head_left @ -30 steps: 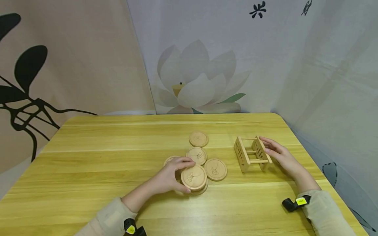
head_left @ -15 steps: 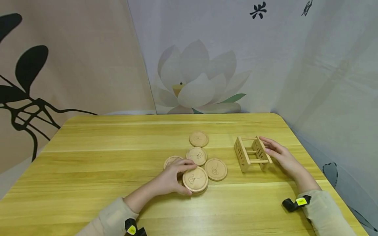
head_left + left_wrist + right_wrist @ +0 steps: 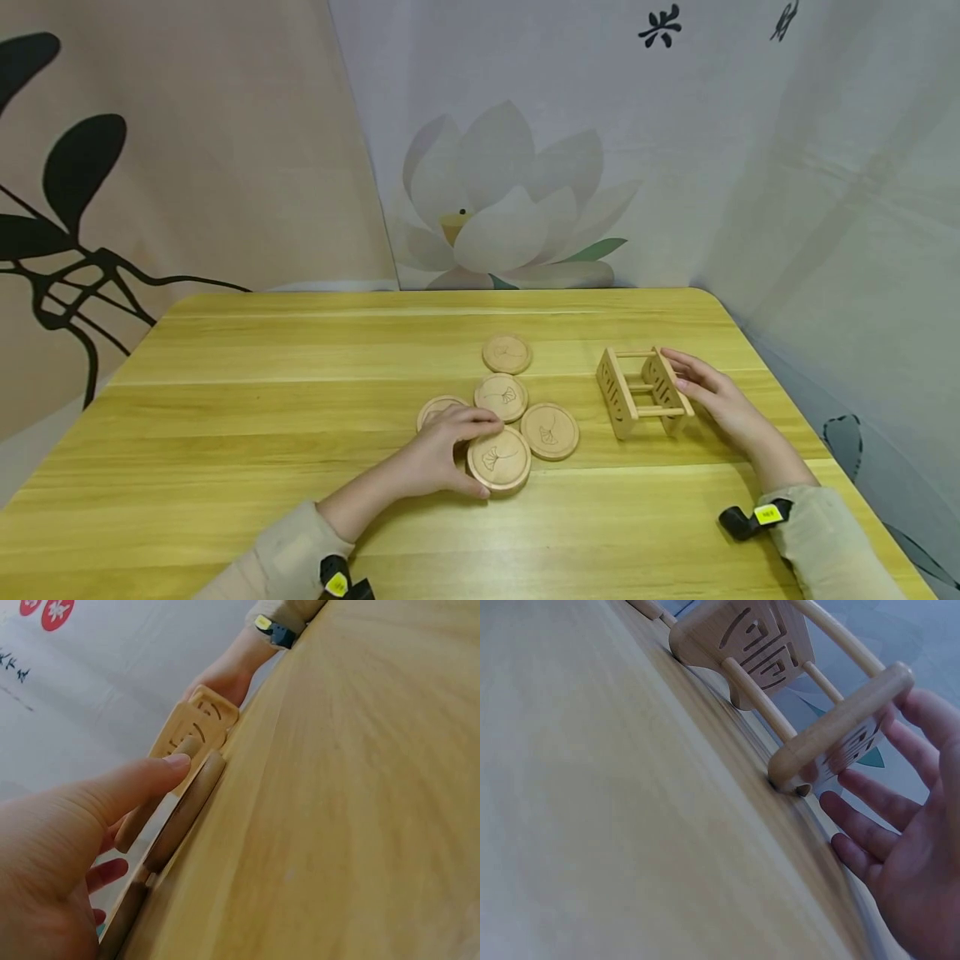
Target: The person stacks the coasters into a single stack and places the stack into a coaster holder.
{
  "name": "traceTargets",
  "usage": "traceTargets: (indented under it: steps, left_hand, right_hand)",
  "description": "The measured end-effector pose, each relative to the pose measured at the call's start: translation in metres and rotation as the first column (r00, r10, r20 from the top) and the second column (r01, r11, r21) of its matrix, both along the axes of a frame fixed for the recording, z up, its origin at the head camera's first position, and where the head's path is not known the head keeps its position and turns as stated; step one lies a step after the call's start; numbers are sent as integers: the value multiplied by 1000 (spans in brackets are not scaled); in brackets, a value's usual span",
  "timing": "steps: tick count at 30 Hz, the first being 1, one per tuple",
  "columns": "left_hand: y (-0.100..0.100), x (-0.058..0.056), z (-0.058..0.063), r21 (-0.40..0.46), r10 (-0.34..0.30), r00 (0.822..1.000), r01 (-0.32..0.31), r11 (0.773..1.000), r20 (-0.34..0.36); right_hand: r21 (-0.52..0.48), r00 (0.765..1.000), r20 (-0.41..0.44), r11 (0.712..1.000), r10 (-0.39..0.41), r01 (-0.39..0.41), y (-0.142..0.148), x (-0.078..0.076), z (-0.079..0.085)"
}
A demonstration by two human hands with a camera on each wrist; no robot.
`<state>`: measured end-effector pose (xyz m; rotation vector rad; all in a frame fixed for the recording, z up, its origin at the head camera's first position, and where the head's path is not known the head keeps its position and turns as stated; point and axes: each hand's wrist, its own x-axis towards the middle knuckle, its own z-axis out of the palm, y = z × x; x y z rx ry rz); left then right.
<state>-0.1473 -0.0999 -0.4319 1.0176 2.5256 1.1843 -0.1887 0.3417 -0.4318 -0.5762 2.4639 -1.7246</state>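
Backdrop (image 3: pixel 750 167): pale cloth, printed with a lotus, dark leaves and brush characters; stands behind and beside the surface.

Surface (image 3: pixel 300 400): yellow wood grain, rounded far corners.

Sleeves, two, beige: left sleeve (image 3: pixel 288 550) and right sleeve (image 3: pixel 825 533), both entering from the near edge.

Hands, two. Left hand (image 3: pixel 442 450): partly closed, thumb and fingers spread round the left side of a disc, which they pinch by its rim. Right hand (image 3: pixel 716 400): loosely opened, fingers apart, fingertips against the outer face of the rack's right end panel; nothing gripped.

Rack (image 3: pixel 617 396): pale wood, two fretted end panels joined by round bars; upright on the right part of the surface, well apart from the held disc.

Discs, wood, grouped near the middle of the surface. Held disc (image 3: pixel 498 460): nearest, engraved leaf upward. Lower disc (image 3: pixel 187 812): beneath it; contact between the two cannot be told. Right disc (image 3: pixel 550 432), middle disc (image 3: pixel 501 397) and far disc (image 3: pixel 507 354): flat, engraved. Left disc (image 3: pixel 437 408): partly covered by the left hand.

Wrist cameras, two, black, yellow-labelled: one (image 3: pixel 738 523) at the right cuff, one (image 3: pixel 330 571) at the left.
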Motion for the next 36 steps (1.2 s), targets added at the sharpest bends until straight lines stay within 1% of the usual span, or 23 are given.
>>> traceTargets:
  steps: [5, 13, 21, 25, 29, 31, 34, 36]
  left_hand:
    - [0, 0, -2, -34, 1, 999, -3, 999, -32]
    - [1, 1, 0, -66, 10, 999, -13, 998, -49]
    - [1, 2, 0, -94, 3, 998, -9, 996, -68]
    - [1, 1, 0, -104, -4, 995, -7, 995, -102]
    - [0, 0, -1, -103, -13, 992, 0, 995, -128]
    - [-1, -1, -1, -96, -6, 992, -6, 995, -128]
    - [-4, -1, 1, -68, 15, 993, -23, 997, -119]
    - [-7, -3, 3, -40, 32, 995, -36, 999, -99]
  right_hand:
    - [16, 1000, 4, 1000, -11, 11, 1, -1, -1]
    - [28, 1000, -4, 999, -17, 17, 1, -1, -1]
    - [31, 1000, -4, 999, -8, 8, 1, 0, 0]
    - [39, 1000, -7, 999, -12, 12, 1, 0, 0]
    - [47, 1000, -20, 999, -20, 21, 1, 1, -1]
    - [41, 1000, -23, 999, -15, 16, 2, 1, -1]
    - [40, 1000, -21, 999, -17, 18, 2, 1, -2]
    - [47, 1000, -17, 999, -20, 20, 1, 1, -1]
